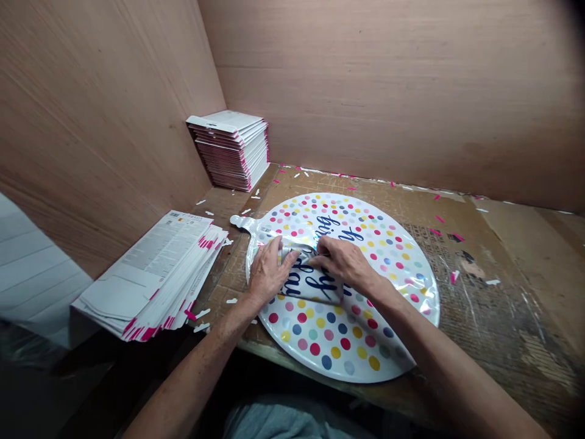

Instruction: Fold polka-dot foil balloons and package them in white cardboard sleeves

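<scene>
A round, flat foil balloon (338, 353) with coloured dots and dark blue script lies on the worktop, its tail pointing to the far left. On its middle is a smaller folded foil piece (304, 289) with matching blue lettering; whether it is a separate balloon I cannot tell. My left hand (267, 271) has its thumb and fingers closed at the folded piece's upper left corner. Pinched at the piece's far edge, my right hand (340, 259) bends the foil up a little. Fingers partly cover the lettering.
Printed card sleeves lie in a slanting pile (150, 274) at the left edge. A taller stack of cards (233, 146) stands in the back corner by wooden panels (388, 85). Pink and white paper scraps dot the taped cardboard worktop (484, 305).
</scene>
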A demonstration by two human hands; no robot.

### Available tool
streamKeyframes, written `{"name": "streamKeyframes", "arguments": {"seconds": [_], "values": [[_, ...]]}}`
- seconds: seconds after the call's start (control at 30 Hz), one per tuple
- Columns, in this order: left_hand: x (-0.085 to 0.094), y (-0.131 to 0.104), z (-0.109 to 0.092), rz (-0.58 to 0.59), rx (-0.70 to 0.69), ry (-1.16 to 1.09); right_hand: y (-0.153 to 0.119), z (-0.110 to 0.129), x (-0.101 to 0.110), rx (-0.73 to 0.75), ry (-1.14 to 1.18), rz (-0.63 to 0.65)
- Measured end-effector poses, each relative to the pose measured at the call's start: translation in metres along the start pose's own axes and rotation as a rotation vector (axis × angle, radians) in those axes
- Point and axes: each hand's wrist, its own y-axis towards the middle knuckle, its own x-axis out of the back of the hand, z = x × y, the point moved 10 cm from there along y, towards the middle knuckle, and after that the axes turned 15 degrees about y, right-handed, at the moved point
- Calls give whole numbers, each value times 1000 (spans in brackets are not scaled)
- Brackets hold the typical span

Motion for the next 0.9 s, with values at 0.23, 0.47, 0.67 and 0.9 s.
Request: {"name": "streamKeyframes", "arguments": {"seconds": [0.23, 0.47, 0.67, 0.9], "values": [[5, -27, -20, 9, 29, -484, -33, 27, -25, 42, 291, 80], [130, -56, 89, -281, 242, 535, -55, -7, -28, 8, 506, 30], [123, -48, 145, 272, 301, 970, -68, -32, -27, -13, 538, 24], [140, -16, 108, 252, 151, 928, -75, -25, -17, 6, 636, -7]]}}
